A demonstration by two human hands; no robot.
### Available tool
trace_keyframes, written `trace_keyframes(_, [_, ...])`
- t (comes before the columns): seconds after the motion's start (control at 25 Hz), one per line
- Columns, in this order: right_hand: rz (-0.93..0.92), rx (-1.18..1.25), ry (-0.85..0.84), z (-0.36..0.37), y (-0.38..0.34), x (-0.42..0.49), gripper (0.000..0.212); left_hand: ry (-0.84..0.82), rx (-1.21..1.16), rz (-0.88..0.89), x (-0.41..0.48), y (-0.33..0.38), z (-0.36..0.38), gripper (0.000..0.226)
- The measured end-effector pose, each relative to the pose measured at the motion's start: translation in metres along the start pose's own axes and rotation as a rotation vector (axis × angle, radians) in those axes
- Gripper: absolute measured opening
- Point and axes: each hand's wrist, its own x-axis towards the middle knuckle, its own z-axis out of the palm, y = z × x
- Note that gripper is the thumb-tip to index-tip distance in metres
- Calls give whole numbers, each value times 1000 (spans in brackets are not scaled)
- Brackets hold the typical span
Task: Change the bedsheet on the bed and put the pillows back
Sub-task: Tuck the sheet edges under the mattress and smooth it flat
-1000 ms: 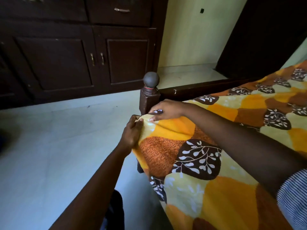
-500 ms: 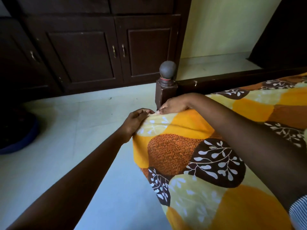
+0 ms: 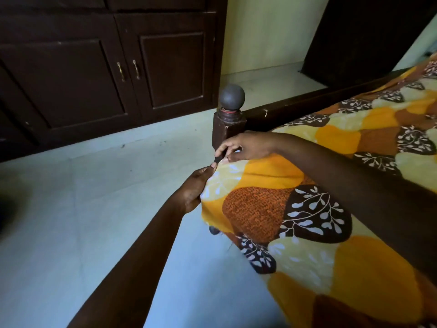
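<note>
An orange, yellow and brown leaf-print bedsheet (image 3: 307, 209) covers the bed and hangs over its near side. My left hand (image 3: 194, 188) grips the sheet's hanging edge at the bed's corner. Just above it, my right hand (image 3: 238, 147) pinches the sheet's corner beside the dark wooden bedpost (image 3: 228, 124) with its round grey knob. The dark footboard (image 3: 307, 102) runs right from the post. No pillows are in view.
A dark wooden cabinet (image 3: 106, 74) with two handled doors stands against the far wall. Pale tiled floor (image 3: 82, 221) stretches between it and the bed. A dark panel (image 3: 366, 31) leans at the back right.
My left hand has slid down from the top of the corner onto the sheet's hanging edge. My right hand's fingers have lifted into a pinch at the corner.
</note>
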Motion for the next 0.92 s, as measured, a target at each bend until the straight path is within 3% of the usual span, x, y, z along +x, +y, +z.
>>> trace_keyframes(0.12, [10, -180, -89, 5, 1, -2, 33, -76, -10, -124, 2, 7, -9, 34])
trace_keyframes(0.24, [42, -280, -2, 16, 3, 6, 29, -113, -13, -186, 5, 8, -13, 32])
trace_keyframes(0.32, [99, -345, 0, 20, 2, 8, 29, -51, 244, -46, 5, 2, -11, 30])
trace_keyframes(0.44, [160, -324, -37, 17, -1, 9, 31, 249, 649, 458, -4, -23, -2, 42])
trace_keyframes(0.48, [183, -308, -54, 15, -2, 10, 32, 279, 721, 534, -8, -33, 5, 50])
trace_keyframes(0.56, [232, -286, -95, 12, -3, 12, 34, 323, 807, 516, -12, -52, 19, 57])
trace_keyframes(0.68, [267, -212, -99, 13, -2, 17, 38, 403, 680, 521, -3, -41, 22, 27])
trace_keyframes(0.8, [292, -217, -19, 17, -3, 13, 37, 255, 597, 500, 4, -22, 3, 17])
trace_keyframes(0.92, [272, -167, 76, 20, -10, 8, 27, 106, 695, 433, 3, -14, -14, 21])
